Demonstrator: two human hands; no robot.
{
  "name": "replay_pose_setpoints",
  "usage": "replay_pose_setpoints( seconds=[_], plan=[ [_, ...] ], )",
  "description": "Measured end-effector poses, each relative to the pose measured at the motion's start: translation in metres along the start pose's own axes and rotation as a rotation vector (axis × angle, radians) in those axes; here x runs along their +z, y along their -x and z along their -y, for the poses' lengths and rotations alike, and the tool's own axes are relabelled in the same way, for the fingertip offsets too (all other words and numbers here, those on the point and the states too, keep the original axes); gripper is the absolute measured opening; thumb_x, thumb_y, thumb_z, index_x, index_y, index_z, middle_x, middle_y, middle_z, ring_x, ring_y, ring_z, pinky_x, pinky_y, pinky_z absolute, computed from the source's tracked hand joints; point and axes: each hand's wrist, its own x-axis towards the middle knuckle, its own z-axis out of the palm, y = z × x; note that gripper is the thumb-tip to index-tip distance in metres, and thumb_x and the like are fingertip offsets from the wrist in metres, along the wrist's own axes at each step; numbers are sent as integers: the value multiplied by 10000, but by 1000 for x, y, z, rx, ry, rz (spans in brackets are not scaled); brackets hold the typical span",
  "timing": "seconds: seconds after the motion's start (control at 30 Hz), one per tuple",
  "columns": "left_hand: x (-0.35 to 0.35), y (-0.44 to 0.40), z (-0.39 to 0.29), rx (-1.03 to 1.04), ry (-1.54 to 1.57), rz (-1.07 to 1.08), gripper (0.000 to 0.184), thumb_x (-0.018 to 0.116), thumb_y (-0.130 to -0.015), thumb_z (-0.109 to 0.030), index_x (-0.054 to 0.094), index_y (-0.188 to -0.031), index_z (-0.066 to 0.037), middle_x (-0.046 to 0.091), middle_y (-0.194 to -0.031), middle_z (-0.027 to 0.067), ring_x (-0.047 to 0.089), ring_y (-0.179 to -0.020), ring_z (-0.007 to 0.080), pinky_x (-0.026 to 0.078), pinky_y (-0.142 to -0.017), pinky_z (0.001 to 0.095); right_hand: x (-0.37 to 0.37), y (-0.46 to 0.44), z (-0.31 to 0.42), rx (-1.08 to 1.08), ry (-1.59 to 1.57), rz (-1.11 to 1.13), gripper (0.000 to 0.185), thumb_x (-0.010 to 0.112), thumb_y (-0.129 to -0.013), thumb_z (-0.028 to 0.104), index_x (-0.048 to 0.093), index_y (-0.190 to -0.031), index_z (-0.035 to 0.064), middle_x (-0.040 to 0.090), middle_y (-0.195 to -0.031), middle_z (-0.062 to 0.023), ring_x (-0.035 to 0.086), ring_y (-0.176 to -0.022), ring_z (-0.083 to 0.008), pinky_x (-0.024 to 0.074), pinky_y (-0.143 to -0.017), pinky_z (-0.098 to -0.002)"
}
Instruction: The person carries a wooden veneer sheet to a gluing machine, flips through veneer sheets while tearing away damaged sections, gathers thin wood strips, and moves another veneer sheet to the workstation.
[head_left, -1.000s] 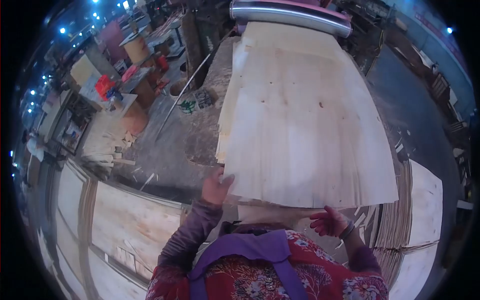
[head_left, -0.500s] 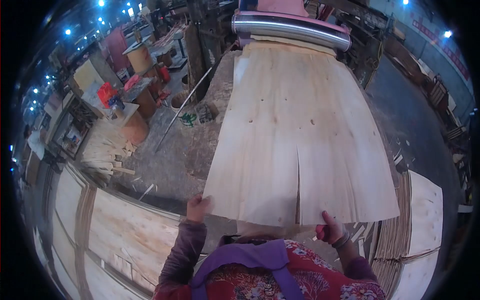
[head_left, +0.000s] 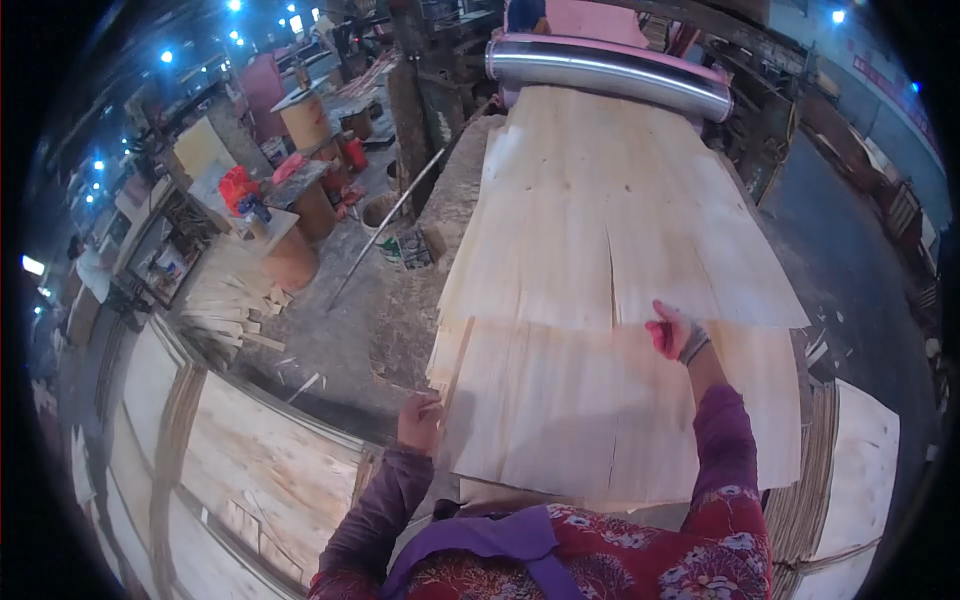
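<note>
Stacked wood sheets (head_left: 270, 450) are noted at the left. The upper veneer sheet (head_left: 570, 230) is found directly ahead, its far end close to the metal roller (head_left: 610, 75); a lower veneer sheet (head_left: 570, 410) is partly covered by it and extends nearer the body. Another sheet stack (head_left: 860, 470) is seen at the right.

The right hand (head_left: 672, 330) is positioned at the upper sheet's near edge, thumb raised apart from the curled fingers; whether the edge is pinched cannot be told. The left hand (head_left: 420, 422) is held beside the lower sheet's left edge, fingers bent; a grip there cannot be confirmed.

A narrow split (head_left: 613, 265) is observed running in from the upper sheet's near edge. It could be lengthened by a one-sided pull. Skewing or creasing could be caused by uneven hand pressure, and the lower sheet could be dragged by friction.
</note>
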Motion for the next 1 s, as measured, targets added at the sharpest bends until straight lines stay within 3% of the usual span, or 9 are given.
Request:
replay_pose_setpoints(
  seconds=[0.07, 0.2, 0.33, 0.4, 0.53, 0.63, 0.73, 0.8, 1.0],
  plan=[
    [-4, 11, -2, -70, 16, -16, 197, 579, -739, -70, 592, -929, -17, 607, -797, 37, 555, -700, 94, 450, -634, 233, 2, -42, 26, 10, -146, 120, 284, 630, -768, 370, 516, -795, 111, 606, -705, -61, 566, -540, -137, 467, -443, -264],
    [-13, 36, -23, -200, -75, -26, 294, 585, -731, -84, 568, -1014, -8, 598, -812, 79, 561, -656, 106, 458, -591, 244, 43, -103, 54, -489, -379, 111, 260, 604, -792, 320, 552, -898, 88, 617, -810, -60, 584, -807, -167, 494, -708, -361],
    [-8, 44, 4, -348, -101, 46, 355, 588, -735, -115, 544, -1070, -7, 592, -827, 90, 561, -677, 122, 456, -597, 267, 61, -126, 36, -447, -442, 113, 281, 584, -808, 304, 531, -1006, 113, 604, -934, -71, 560, -906, -211, 462, -799, -407],
    [-1, 46, 24, 64, -192, 189, 404, 591, -733, -149, 521, -1108, -14, 588, -842, 129, 570, -688, 196, 458, -619, 316, 77, -99, -4, -367, -207, 351, 311, 549, -834, 297, 497, -1084, 119, 563, -1065, -82, 552, -947, -232, 450, -822, -409],
    [-1, 57, -16, -15, -354, 226, 401, 591, -731, -162, 524, -1102, -23, 577, -880, 170, 571, -728, 282, 457, -676, 351, 102, 18, -78, -51, -53, 551, 425, 491, -865, 301, 417, -1237, 109, 532, -1139, -99, 535, -1003, -232, 440, -845, -404],
    [-2, 53, -49, 284, -590, 92, 410, 605, -724, -169, 516, -1101, -36, 585, -890, 180, 572, -739, 323, 457, -708, 369, 97, 96, -122, 98, 69, 579, 444, 459, -877, 322, 404, -1243, 76, 522, -1152, -128, 545, -989, -232, 446, -835, -392],
    [-7, 48, -62, 301, -294, 255, 360, 590, -745, -134, 504, -1074, -17, 597, -878, 159, 591, -750, 267, 456, -706, 338, 87, 166, -151, 297, 142, 592, 498, 420, -886, 390, 385, -1258, 62, 534, -1131, -140, 565, -959, -217, 463, -811, -375],
    [-5, 51, -78, 62, -156, 274, 277, 553, -774, -78, 494, -1031, 7, 608, -855, 123, 591, -753, 192, 455, -682, 299, 73, 199, -178, 348, 125, 564, 542, 384, -889, 436, 373, -1263, 43, 543, -1120, -144, 572, -951, -212, 477, -790, -355],
    [0, 37, -102, 11, 464, 385, 184, 521, -797, -29, 505, -979, -3, 595, -861, 65, 556, -761, 105, 440, -684, 232, 45, 249, -230, 399, -62, 410, 670, 369, -845, 554, 394, -1248, 19, 568, -1071, -162, 591, -903, -227, 496, -731, -350]
  ],
)
